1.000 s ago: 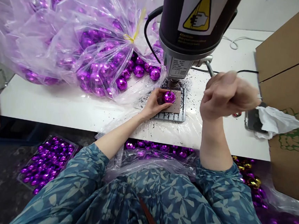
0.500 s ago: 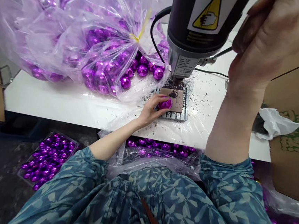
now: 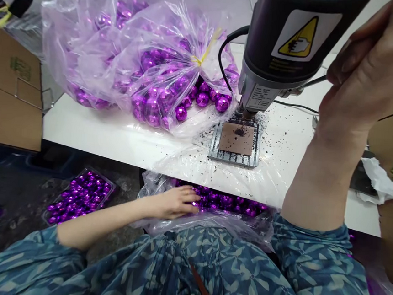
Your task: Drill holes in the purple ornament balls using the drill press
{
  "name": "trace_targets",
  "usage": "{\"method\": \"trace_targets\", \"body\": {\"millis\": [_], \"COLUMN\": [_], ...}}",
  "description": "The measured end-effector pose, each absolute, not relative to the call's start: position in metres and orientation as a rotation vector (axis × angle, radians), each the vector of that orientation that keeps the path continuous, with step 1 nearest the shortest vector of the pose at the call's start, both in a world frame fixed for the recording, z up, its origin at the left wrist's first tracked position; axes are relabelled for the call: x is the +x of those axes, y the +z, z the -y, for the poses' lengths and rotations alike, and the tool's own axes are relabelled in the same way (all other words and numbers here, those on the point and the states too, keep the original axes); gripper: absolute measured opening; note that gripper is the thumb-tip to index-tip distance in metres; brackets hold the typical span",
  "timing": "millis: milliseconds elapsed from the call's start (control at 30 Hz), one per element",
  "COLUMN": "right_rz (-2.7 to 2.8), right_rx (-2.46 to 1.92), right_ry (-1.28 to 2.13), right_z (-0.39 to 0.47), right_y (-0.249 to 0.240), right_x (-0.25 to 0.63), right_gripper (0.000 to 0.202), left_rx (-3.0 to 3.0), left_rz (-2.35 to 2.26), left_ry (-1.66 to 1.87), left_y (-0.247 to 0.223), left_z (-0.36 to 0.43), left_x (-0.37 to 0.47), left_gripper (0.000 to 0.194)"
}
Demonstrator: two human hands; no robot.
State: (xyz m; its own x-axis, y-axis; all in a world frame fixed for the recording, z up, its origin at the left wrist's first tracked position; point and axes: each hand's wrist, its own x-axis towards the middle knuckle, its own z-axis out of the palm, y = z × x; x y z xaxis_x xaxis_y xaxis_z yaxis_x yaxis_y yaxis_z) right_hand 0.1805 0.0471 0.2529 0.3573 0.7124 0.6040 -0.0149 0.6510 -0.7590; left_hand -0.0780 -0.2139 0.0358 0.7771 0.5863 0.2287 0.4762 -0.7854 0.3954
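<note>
My left hand (image 3: 178, 202) reaches into a plastic-lined container of shiny purple disco-ball ornaments (image 3: 226, 200) below the table's front edge. Its fingers are apart and touch the balls; their tips are partly hidden among them. At the upper right, my right hand (image 3: 372, 66) is closed round the end of the metal lever (image 3: 315, 83) of a bench drill press (image 3: 277, 49). Under the drill's chuck (image 3: 249, 114) lies a brown board (image 3: 235, 141) with a small hole, on a slotted metal base (image 3: 235, 158). No ball rests on the board.
A tied clear bag (image 3: 127, 68) of purple balls fills the table's left side, with loose balls (image 3: 222, 104) beside it. Dark shavings surround the base. On the floor stands a tray (image 3: 82, 195) of balls. Cardboard boxes (image 3: 9, 89) flank the table, and crumpled white paper (image 3: 381, 179) lies right.
My left hand has left the board and moved down to the container, and the purple ball it held there is off the board. My right hand stays on the lever. The view has shifted left.
</note>
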Motion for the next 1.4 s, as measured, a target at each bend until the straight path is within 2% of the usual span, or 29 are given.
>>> {"method": "trace_targets", "body": {"millis": [100, 167, 267, 367, 433, 633, 733, 867, 967, 1067, 1200, 1400], "right_rz": [1.139, 1.144, 1.144, 1.159, 1.184, 1.196, 1.131, 1.122, 1.149, 1.155, 1.158, 1.171], "right_rx": [-0.695, -0.635, -0.560, -0.526, -0.516, -0.515, -0.460, -0.475, -0.540, -0.562, -0.553, -0.571], "right_ry": [0.505, 0.493, 0.475, 0.451, 0.436, 0.431, 0.460, 0.513, 0.544, 0.561, 0.595, 0.617], "right_z": [-0.047, -0.049, -0.054, -0.056, -0.054, -0.054, -0.063, -0.060, -0.044, -0.030, -0.025, -0.023], "right_y": [0.255, 0.256, 0.255, 0.253, 0.252, 0.252, 0.249, 0.251, 0.260, 0.268, 0.272, 0.271], "right_x": [0.179, 0.178, 0.177, 0.177, 0.177, 0.177, 0.176, 0.174, 0.171, 0.167, 0.165, 0.165], "right_gripper": [0.066, 0.067, 0.067, 0.066, 0.065, 0.067, 0.068, 0.065, 0.053, 0.054, 0.054, 0.049], "left_rx": [2.527, 2.402, 2.098, 1.830, 1.753, 1.385, 0.990, 0.696, 0.787, 1.035, 1.351, 1.507], "left_rz": [-0.939, -1.152, -1.686, -2.000, -2.031, -1.461, -1.193, -0.994, -0.983, -1.066, -1.138, -1.243], "left_ry": [1.102, 1.207, 1.167, 0.984, 0.925, 1.401, 1.413, 1.335, 1.278, 1.254, 1.304, 1.230], "left_y": [0.039, 0.048, 0.061, 0.062, 0.056, 0.064, 0.085, 0.096, 0.078, 0.048, 0.015, 0.011], "left_z": [0.147, 0.081, -0.018, -0.084, -0.101, -0.053, -0.010, 0.030, 0.038, 0.032, 0.017, 0.006], "left_x": [-0.090, -0.100, -0.109, -0.108, -0.105, -0.091, -0.076, -0.050, -0.037, -0.030, -0.024, -0.015], "left_gripper": [0.039, 0.034, 0.030, 0.057, 0.060, 0.045, 0.034, 0.039, 0.041, 0.039, 0.056, 0.056]}}
